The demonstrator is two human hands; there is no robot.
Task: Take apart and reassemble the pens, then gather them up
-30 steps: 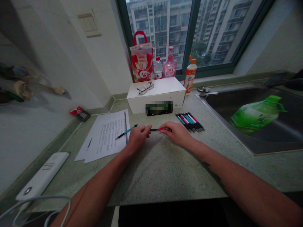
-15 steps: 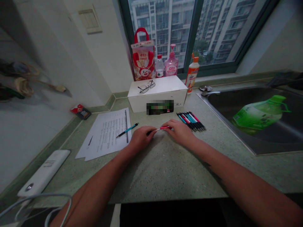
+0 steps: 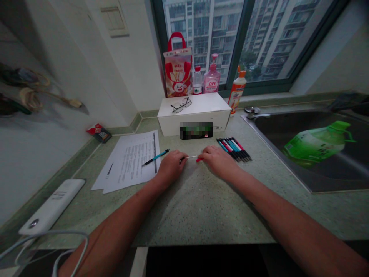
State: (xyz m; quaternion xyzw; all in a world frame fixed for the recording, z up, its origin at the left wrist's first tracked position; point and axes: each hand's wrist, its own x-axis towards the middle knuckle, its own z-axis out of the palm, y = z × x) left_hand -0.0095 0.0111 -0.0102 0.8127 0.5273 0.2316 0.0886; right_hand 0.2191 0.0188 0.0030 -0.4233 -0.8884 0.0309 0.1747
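My left hand (image 3: 172,165) is closed round the dark front part of a pen, from which a thin white refill (image 3: 190,157) sticks out to the right. The red pen barrel (image 3: 199,159) is pinched in the fingers of my right hand (image 3: 216,159), its open end pointing left beside the refill's tip. Just right of that hand lies a row of several pens (image 3: 234,149) in blue, red, white and black. A blue and black pen (image 3: 156,157) rests across printed papers (image 3: 131,163), left of my left hand.
Behind the hands stands a white box (image 3: 196,109) with glasses (image 3: 181,105) on top and a black pack (image 3: 196,131) at its front. Bottles and a red bag (image 3: 178,75) are by the window. A sink (image 3: 323,179) holds a green jug (image 3: 318,144). A white power strip (image 3: 53,206) lies left.
The hands have moved slightly apart. The red barrel has come away from the dark front part, and more of the white refill shows between them. The view has shifted slightly.
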